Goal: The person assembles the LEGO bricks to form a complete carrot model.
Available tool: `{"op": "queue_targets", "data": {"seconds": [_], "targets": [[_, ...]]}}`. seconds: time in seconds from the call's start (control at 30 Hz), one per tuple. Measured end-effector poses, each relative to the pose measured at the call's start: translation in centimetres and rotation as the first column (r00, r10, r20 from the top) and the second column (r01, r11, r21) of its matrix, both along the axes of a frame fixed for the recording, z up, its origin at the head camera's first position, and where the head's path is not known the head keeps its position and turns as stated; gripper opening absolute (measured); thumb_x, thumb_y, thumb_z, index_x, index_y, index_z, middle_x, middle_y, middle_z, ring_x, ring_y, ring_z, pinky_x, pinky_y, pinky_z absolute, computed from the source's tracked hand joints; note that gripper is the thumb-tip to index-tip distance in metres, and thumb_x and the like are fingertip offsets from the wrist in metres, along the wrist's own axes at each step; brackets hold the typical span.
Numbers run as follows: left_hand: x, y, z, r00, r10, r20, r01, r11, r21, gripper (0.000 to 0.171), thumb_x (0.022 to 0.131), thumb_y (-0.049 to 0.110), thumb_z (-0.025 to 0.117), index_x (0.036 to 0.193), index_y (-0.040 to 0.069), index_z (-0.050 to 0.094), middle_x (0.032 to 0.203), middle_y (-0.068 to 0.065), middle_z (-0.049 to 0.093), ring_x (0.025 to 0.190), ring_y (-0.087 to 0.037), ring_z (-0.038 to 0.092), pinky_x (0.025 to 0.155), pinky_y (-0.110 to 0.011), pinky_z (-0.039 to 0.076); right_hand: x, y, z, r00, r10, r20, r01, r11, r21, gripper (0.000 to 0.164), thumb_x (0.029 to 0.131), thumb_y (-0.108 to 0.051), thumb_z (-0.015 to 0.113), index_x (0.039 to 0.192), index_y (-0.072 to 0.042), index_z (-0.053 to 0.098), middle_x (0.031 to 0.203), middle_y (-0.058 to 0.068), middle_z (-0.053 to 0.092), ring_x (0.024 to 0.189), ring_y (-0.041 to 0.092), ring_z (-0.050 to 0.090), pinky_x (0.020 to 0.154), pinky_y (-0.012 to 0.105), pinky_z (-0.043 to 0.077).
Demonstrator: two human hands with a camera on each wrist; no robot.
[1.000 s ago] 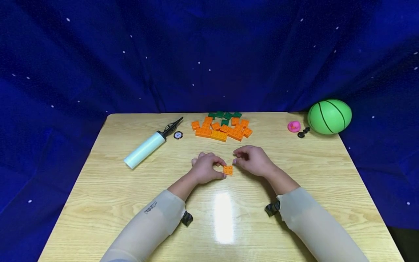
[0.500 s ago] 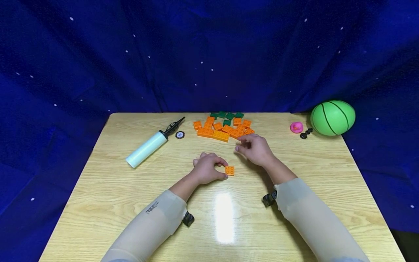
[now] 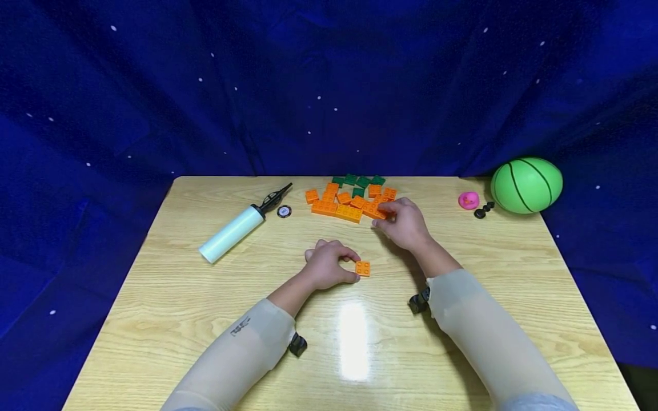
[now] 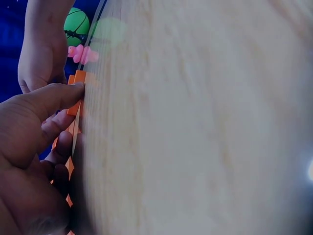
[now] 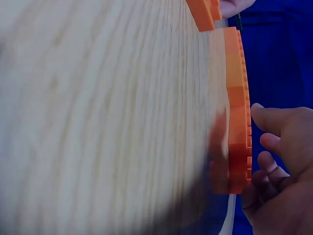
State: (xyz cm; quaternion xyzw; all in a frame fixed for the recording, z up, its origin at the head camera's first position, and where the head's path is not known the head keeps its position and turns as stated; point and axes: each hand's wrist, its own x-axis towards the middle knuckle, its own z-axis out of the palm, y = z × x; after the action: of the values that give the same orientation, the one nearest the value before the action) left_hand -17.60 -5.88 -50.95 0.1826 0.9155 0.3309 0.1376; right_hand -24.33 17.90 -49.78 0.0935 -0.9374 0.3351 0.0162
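Observation:
Near the middle of the table, my left hand [image 3: 330, 266] pinches a small square orange toy brick [image 3: 363, 269] between thumb and index finger, its studs facing up. The same brick [image 4: 77, 95] shows at those fingertips in the left wrist view. My right hand [image 3: 406, 226] hovers at the right end of a cluster of orange bricks [image 3: 324, 207], thumb and fingers apart. Seen from the right wrist, its fingers [image 5: 266, 117] are just above the studs of the orange row [image 5: 238, 122] and hold nothing. Part of that row is hidden under the hand in the head view.
Several green bricks [image 3: 358, 193] lie behind the orange ones. To the left are a white hand pump [image 3: 232, 234] with a black nozzle and a poker chip [image 3: 284, 212]. A pink rubber duck [image 3: 469, 200], a small black object [image 3: 480, 213] and a green ball [image 3: 526, 185] stand at the back right.
My right hand has moved away from beside the small brick, forward to the right end of the orange cluster. The left hand keeps its pinch on the brick in the same place.

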Motion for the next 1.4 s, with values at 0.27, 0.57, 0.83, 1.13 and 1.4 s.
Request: {"op": "queue_targets", "data": {"seconds": [0.27,0.57,0.83,1.13,1.4], "targets": [[0.1,0.0,0.1,1.000,0.006,0.009,-0.006,1.000,-0.007,0.031,0.081,0.040,0.089,0.109,0.032,0.078,0.098,0.009,0.059,0.098,-0.017,0.044,0.086,-0.047,0.025,-0.9,0.2,-0.2,1.000,0.015,0.007,-0.016,0.995,0.095,0.050,0.092,-0.030,0.080,0.133,-0.004,0.069,0.122,0.018,0.059,0.114,0.037,0.050,0.106,0.051,0.034],[0.1,0.1,0.2,1.000,0.009,0.015,-0.009,1.000,-0.007,0.031,0.080,0.039,0.089,0.108,0.031,0.078,0.098,0.008,0.060,0.099,-0.017,0.045,0.087,-0.048,0.025,-1.2,0.1,-0.3,0.999,-0.015,0.035,0.009,0.988,0.156,0.048,0.093,-0.032,0.079,0.132,-0.005,0.070,0.124,0.017,0.057,0.115,0.037,0.047,0.103,0.050,0.038],[0.0,0.1,0.1,1.000,0.010,0.004,-0.010,1.000,-0.008,0.031,0.079,0.040,0.089,0.107,0.032,0.078,0.097,0.008,0.061,0.098,-0.018,0.044,0.086,-0.048,0.025,-1.0,-0.1,0.3,0.999,-0.018,0.043,0.007,0.970,0.243,0.052,0.092,-0.035,0.079,0.131,-0.003,0.070,0.125,0.018,0.057,0.114,0.037,0.046,0.100,0.048,0.039],[0.1,0.2,0.0,1.000,0.015,0.004,-0.015,1.000,-0.011,0.030,0.080,0.039,0.089,0.107,0.031,0.078,0.098,0.007,0.060,0.099,-0.018,0.045,0.086,-0.048,0.026,-0.3,0.1,0.3,1.000,-0.006,0.025,-0.002,0.950,0.314,0.049,0.091,-0.038,0.078,0.123,-0.002,0.074,0.120,0.016,0.059,0.109,0.036,0.045,0.098,0.048,0.040],[0.0,0.2,-0.1,1.000,0.018,0.002,-0.018,1.000,-0.017,0.031,0.080,0.041,0.089,0.108,0.032,0.079,0.096,0.009,0.059,0.099,-0.018,0.045,0.087,-0.048,0.026,0.5,1.0,0.2,1.000,-0.017,0.011,0.014,0.982,0.188,0.047,0.089,-0.033,0.078,0.121,0.001,0.073,0.121,0.016,0.056,0.112,0.036,0.045,0.098,0.048,0.040]]}}
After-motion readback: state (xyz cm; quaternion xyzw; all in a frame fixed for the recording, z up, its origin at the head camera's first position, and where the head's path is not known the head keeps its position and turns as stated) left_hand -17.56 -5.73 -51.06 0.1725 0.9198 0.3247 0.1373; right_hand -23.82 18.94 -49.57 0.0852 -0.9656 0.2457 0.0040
